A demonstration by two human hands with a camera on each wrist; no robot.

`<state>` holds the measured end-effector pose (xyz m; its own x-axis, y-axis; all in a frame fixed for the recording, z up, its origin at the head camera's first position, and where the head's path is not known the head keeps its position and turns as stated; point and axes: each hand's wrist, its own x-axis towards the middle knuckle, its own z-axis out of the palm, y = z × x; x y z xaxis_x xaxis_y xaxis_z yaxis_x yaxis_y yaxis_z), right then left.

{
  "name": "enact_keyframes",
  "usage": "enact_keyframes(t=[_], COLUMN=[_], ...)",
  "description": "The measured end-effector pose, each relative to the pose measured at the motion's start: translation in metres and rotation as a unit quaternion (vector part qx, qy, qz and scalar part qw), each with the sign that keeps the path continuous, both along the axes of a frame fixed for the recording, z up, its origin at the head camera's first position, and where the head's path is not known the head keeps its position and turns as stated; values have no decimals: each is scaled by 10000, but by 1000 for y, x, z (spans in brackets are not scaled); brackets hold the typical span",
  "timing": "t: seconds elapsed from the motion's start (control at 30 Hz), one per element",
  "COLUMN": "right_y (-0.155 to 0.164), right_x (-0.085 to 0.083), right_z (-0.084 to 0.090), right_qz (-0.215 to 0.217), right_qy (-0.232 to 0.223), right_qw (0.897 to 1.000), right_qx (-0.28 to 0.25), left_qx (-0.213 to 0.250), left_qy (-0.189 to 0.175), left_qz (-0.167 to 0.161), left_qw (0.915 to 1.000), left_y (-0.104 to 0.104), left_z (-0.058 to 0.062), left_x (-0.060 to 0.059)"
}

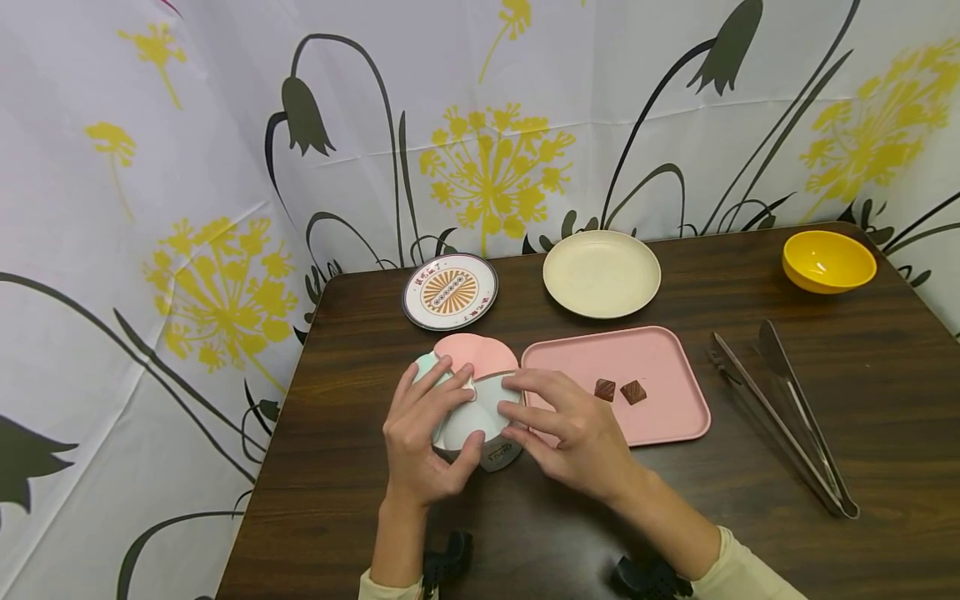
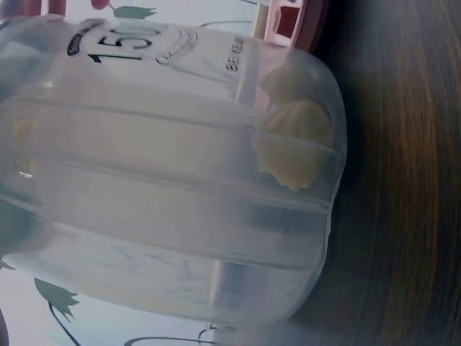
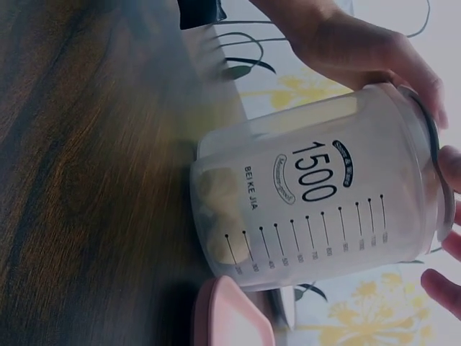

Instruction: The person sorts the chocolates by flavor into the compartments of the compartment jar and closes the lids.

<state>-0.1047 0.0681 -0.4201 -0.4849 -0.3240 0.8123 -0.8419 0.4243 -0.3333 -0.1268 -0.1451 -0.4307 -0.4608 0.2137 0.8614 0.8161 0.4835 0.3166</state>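
On the table [image 1: 862, 392], both hands grip the jar [image 1: 472, 417].

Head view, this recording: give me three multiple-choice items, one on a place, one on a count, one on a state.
1. Where is the yellow bowl?
A. far right of the table
B. on the pink tray
C. under the tongs

2. How many chocolate pieces lie on the pink tray?
A. none
B. two
C. five

3. How is the clear jar held?
A. untouched
B. by one hand
C. by both hands

Key: A, it sits near the far right corner; B, two brown squares show; C, the left hand and right hand grip it.
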Motion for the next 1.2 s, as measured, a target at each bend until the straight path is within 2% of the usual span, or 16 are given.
enact_keyframes(t=[0.3,0.53,0.67,0.8,0.9,0.97,1.03,1.2], right_y=[1,5,11,16,16,15,13,7], right_x=[-1,-2,-5,-9,-8,-7,-5,-3], right_z=[2,4,4,7,9,11,12,11], right_qz=[-113,-448,-624,-664,-536,-364,-115,398], right_qy=[198,-92,-126,-270,-419,-453,-371,255], right_qw=[9985,9929,9908,9895,9890,9899,9918,9916], right_qx=[500,1098,1193,1257,1316,1293,1218,1202], left_qx=[-214,-515,-611,-730,-749,-734,-707,-621], left_qy=[39,236,362,278,82,30,85,574], left_qz=[292,642,587,280,8,-61,-31,320], left_qw=[9993,9963,9957,9966,9972,9973,9975,9959], left_y=[0,-3,-7,-13,-16,-18,-18,-12], left_z=[3,7,9,8,6,5,4,4], left_x=[5,14,18,21,23,24,24,22])
